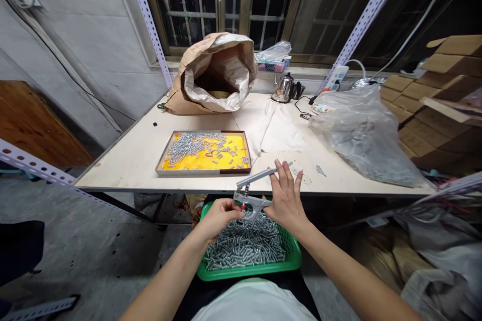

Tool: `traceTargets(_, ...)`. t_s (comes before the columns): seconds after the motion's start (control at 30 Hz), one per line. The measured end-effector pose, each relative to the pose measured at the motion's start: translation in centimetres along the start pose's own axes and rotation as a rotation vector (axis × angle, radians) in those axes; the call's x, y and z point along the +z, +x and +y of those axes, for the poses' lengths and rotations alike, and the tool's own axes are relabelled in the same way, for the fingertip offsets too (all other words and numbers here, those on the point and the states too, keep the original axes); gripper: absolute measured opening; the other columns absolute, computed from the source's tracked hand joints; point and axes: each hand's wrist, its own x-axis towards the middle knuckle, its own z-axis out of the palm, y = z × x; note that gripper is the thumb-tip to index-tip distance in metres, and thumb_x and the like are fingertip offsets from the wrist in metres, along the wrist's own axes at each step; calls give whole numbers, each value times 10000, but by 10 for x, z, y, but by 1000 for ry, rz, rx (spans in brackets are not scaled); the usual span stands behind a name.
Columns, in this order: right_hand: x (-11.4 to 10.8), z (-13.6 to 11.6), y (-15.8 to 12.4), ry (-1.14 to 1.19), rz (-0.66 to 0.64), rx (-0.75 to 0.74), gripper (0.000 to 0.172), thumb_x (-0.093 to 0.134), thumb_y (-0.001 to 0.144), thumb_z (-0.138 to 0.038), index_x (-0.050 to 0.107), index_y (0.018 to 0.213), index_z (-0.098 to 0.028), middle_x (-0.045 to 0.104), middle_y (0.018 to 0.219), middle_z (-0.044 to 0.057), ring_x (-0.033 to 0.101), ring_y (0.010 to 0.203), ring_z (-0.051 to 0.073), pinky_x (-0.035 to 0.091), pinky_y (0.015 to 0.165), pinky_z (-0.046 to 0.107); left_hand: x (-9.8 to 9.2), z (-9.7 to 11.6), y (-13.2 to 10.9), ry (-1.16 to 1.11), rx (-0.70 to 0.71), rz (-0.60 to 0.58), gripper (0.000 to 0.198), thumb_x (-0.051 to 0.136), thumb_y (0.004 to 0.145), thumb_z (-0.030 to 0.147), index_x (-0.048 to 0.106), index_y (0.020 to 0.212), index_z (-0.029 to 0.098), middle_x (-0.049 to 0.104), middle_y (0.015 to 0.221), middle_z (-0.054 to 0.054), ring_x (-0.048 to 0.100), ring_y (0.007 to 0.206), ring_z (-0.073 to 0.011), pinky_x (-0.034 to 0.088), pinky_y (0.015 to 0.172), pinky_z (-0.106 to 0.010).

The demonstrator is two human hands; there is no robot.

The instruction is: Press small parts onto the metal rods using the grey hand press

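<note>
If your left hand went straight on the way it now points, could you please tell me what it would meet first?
The left hand would probably meet the gray tool first, near its red part; the fingertips look very close, though actual contact is unclear.

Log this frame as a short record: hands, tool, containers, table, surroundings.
Left hand: fingertips at the tool's lower end, by a red part; grip unclear
Left hand location
Right hand: around the handles of a gray hand tool
Tool: handles apart, spring between them
Basket: green basket below the hands, holding metal pieces
Tray: shallow tray on the table, yellow inside, metal pieces within
Behind tray: open paper sack
Right side: plastic bag, cardboard boxes
</note>
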Motion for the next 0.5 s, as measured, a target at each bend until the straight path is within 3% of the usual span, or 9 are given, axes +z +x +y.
traceTargets(0.17, -1, 3, 3, -18, 67, -29, 440, 532, 744, -262, 494, 1153, -104, 447, 1342, 184, 273, 1337, 325, 45, 1100, 638, 1, 1, -2, -18, -23, 22, 156, 743, 500, 219, 612, 549, 150, 561, 554, 27, 446, 565, -103, 293, 590, -242)
traceTargets(0.27, 0, 7, 6, -18, 106, -81, 292, 534, 783, -305, 548, 1025, -144, 556, 1167, 147, 437, 1170, 289, 232, 1071, 551, -1, 2, -4, -110, -73, -16, 178, 756, 515, 233, 651, 627, 144, 592, 628, 9, 452, 585, -100, 271, 550, -228)
traceTargets(0.37, 3, 11, 10, -56, -3, -118, 230, 541, 789, -329, 554, 933, -150, 604, 935, 109, 512, 912, 235, 420, 832, 374, -3, 4, -8, -194, -64, -2, 215, 750, 572, 300, 677, 706, 148, 611, 706, -13, 481, 650, -114, 290, 556, -217)
traceTargets(0.5, 12, 17, 13, -113, -151, -162, 150, 552, 753, -282, 572, 827, -152, 596, 744, 73, 514, 751, 201, 364, 628, 288, -2, 5, -13, -224, -2, 122, 259, 713, 601, 391, 689, 678, 145, 606, 700, -30, 486, 682, -133, 337, 594, -226)
